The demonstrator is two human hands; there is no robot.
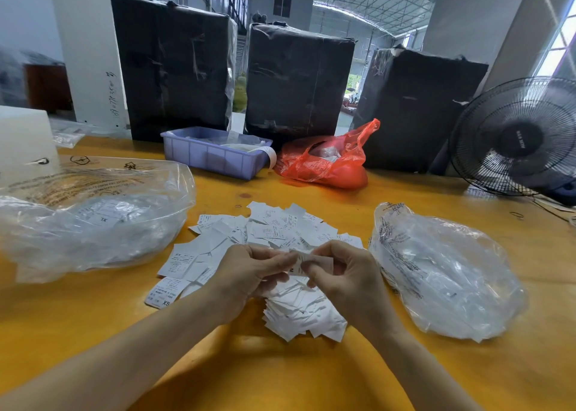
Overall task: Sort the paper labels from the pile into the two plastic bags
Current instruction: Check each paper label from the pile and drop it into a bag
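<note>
Head camera view over a glossy yellow wooden bench: both hands meet above a loose, jagged pile of small white rectangular paper labels printed in fine black text. The left hand and right hand each curl their fingers and pinch the same creased white label, held just above the pile. To the left lies a crumpled clear plastic bag, its film printed with black warning text, a label marked XL visible inside. To the right sits a second wrinkled clear plastic bag, also printed. Farther back stand a ribbed lilac plastic tray, a shiny red plastic bag, three black-wrapped blocky bales and a black wire-caged fan.
</note>
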